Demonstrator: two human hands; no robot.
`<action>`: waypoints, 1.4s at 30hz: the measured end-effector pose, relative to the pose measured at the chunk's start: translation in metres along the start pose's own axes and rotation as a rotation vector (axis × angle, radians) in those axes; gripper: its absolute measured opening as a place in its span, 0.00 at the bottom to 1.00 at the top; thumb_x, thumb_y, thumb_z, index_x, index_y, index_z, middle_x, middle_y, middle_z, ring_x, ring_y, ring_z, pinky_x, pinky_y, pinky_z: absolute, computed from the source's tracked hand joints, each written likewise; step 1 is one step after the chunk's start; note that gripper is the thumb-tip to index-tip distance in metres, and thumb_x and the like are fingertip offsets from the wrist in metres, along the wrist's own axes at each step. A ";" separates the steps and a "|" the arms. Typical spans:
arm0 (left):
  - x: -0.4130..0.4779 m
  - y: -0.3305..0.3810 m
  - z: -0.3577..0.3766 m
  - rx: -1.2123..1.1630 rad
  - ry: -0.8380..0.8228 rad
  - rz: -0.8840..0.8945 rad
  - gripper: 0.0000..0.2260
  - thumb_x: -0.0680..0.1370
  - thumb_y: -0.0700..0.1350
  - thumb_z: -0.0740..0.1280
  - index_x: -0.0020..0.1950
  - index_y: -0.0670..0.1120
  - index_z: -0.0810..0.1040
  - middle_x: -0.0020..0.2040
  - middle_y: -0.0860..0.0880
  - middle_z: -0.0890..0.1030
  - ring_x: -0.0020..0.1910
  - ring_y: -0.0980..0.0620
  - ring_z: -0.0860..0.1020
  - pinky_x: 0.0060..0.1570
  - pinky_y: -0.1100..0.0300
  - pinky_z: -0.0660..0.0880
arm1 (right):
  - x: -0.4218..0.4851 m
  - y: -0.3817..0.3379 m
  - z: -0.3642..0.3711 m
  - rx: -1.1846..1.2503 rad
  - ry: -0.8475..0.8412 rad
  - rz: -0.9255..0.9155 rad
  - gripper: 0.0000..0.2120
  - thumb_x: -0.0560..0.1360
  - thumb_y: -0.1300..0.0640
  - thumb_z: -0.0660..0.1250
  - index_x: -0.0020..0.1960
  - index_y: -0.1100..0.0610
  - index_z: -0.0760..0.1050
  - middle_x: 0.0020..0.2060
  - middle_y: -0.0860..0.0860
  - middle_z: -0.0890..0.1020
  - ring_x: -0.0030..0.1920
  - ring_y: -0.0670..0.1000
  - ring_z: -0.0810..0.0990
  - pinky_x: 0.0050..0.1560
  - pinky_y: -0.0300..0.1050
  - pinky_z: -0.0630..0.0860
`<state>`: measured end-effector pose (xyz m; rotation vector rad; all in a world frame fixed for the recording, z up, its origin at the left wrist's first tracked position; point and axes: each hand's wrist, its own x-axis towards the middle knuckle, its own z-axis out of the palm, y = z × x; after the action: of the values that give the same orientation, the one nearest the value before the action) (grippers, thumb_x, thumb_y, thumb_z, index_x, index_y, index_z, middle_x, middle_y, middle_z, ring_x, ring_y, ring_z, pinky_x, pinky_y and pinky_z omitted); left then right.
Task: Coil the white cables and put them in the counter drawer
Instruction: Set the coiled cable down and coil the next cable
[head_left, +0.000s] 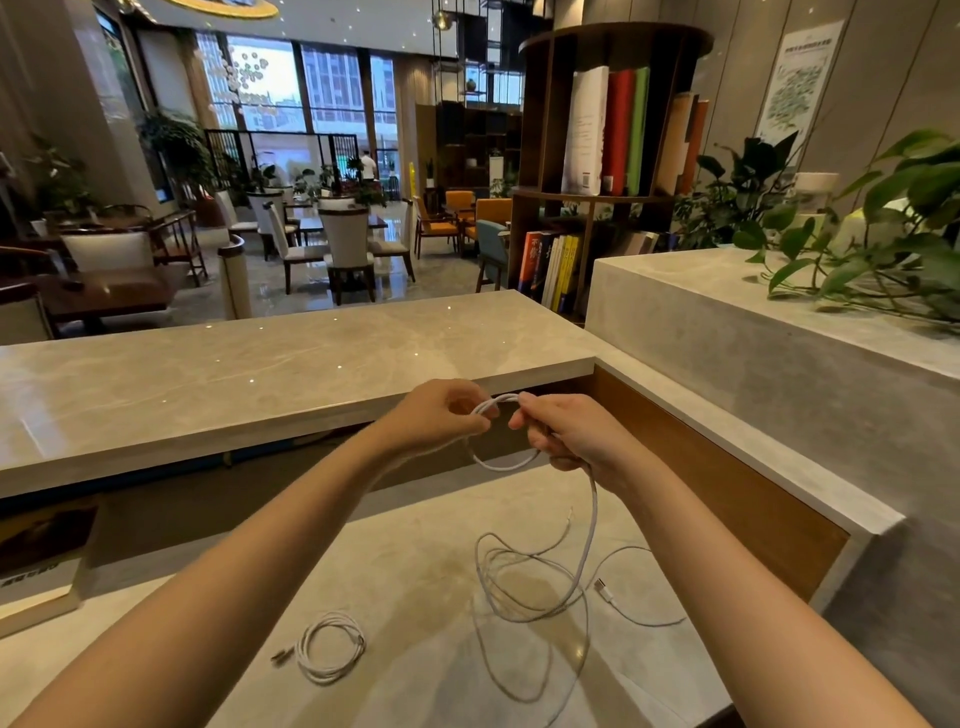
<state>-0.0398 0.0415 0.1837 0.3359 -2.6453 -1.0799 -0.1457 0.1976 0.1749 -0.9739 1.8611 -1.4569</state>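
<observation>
While raised over surface (415, 561), both hands pinching one white cable (589, 525): L hand (441, 415), R hand (566, 434). Slack trailing below R hand. Coiled cable (330, 647) lying below L.

Both forearms are showing bare to the elbow, the left hand (436, 415) and right hand (569, 434) wearing nothing.

We see a polished stone-look worktop (415, 571), beige, faintly veined, glossy with lamp glints. The raised ledge (260, 374) has the same finish. Cables: smooth matt white plastic sheath on the loose cable (540, 587) and the coiled one (330, 647); its plug tip looks metallic. The side panel (727, 499) is matt brown wood.
</observation>
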 end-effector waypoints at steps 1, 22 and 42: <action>-0.003 0.001 -0.003 -0.184 -0.085 -0.035 0.08 0.76 0.43 0.66 0.53 0.42 0.78 0.49 0.44 0.81 0.47 0.50 0.78 0.45 0.65 0.74 | 0.000 0.000 0.000 -0.022 0.023 -0.015 0.16 0.79 0.50 0.59 0.46 0.59 0.80 0.27 0.49 0.73 0.24 0.44 0.64 0.25 0.37 0.59; -0.007 -0.004 -0.014 -1.499 -0.389 -0.066 0.09 0.79 0.44 0.56 0.44 0.43 0.73 0.28 0.53 0.69 0.23 0.59 0.66 0.25 0.68 0.67 | -0.008 0.033 -0.045 0.275 0.004 -0.111 0.12 0.79 0.56 0.58 0.50 0.59 0.80 0.36 0.52 0.78 0.32 0.46 0.73 0.34 0.35 0.71; 0.011 0.023 -0.009 -1.462 0.043 0.164 0.10 0.81 0.45 0.54 0.46 0.46 0.72 0.29 0.53 0.71 0.26 0.57 0.67 0.33 0.64 0.71 | -0.007 0.071 0.032 0.093 0.083 0.076 0.18 0.82 0.52 0.49 0.46 0.59 0.74 0.30 0.52 0.74 0.26 0.46 0.69 0.29 0.40 0.75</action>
<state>-0.0499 0.0487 0.2077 -0.1747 -1.1990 -2.4089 -0.1299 0.1959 0.0985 -0.8012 1.8506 -1.5443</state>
